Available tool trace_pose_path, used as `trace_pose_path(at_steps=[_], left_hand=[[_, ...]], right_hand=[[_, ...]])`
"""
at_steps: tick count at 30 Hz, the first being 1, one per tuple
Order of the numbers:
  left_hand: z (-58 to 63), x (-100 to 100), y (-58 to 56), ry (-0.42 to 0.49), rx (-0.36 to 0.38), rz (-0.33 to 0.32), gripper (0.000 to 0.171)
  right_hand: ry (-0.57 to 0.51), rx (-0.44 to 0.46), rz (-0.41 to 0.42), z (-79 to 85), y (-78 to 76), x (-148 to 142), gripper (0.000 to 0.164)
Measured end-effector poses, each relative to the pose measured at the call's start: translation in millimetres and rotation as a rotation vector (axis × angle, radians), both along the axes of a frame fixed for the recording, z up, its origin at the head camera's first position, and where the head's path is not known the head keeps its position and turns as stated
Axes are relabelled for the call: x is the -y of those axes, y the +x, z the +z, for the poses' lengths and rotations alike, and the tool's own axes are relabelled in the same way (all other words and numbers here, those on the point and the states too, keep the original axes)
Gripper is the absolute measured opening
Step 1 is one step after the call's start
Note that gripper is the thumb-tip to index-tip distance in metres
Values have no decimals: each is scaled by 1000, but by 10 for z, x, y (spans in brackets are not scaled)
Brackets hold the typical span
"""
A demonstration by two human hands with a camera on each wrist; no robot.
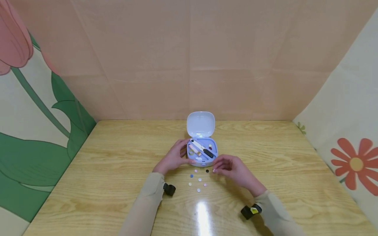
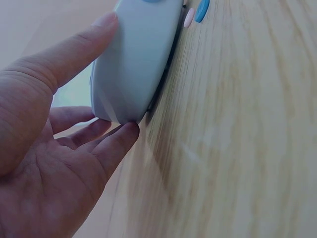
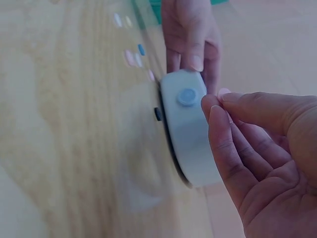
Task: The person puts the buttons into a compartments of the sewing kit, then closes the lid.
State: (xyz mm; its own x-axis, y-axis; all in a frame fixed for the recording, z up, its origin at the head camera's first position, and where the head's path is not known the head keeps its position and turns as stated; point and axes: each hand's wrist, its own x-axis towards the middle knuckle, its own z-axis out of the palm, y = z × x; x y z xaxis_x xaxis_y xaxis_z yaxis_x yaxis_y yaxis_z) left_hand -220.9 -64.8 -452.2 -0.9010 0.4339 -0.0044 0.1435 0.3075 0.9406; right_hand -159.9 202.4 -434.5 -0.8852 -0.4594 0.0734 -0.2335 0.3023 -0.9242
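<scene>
A small blue sewing box (image 1: pixel 203 163) stands on the table with its pale lid (image 1: pixel 200 124) raised. Inside lie a seam ripper (image 1: pixel 196 143) with a white handle, a black-handled tool (image 1: pixel 208 152), a tape-like strip (image 1: pixel 195 150) and a few buttons. My left hand (image 1: pixel 172 158) holds the box's left side, thumb (image 2: pixel 84 47) along the front wall and fingers around the corner. Close to the front right corner, my right hand (image 1: pixel 233 169) pinches a pale pink button (image 3: pixel 224 92) between thumb and fingertips.
Several loose buttons lie before the box, among them a black button (image 1: pixel 207 171), a blue button (image 1: pixel 191 176), a pink button (image 1: pixel 205 185) and a cream button (image 1: pixel 190 184). Behind the wooden table (image 1: pixel 124 144) hangs a plain backdrop (image 1: pixel 147 65), with flowered cloths at both sides.
</scene>
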Motion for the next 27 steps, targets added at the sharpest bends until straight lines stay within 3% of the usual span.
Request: trace_pose_path(at_steps=[15, 27], left_hand=[[15, 4, 13, 0, 7, -2, 87], [12, 6, 8, 1, 0, -5, 88]], right_hand=[[-82, 6, -106, 143, -165, -39, 24], [-38, -25, -209, 185, -318, 2, 26]])
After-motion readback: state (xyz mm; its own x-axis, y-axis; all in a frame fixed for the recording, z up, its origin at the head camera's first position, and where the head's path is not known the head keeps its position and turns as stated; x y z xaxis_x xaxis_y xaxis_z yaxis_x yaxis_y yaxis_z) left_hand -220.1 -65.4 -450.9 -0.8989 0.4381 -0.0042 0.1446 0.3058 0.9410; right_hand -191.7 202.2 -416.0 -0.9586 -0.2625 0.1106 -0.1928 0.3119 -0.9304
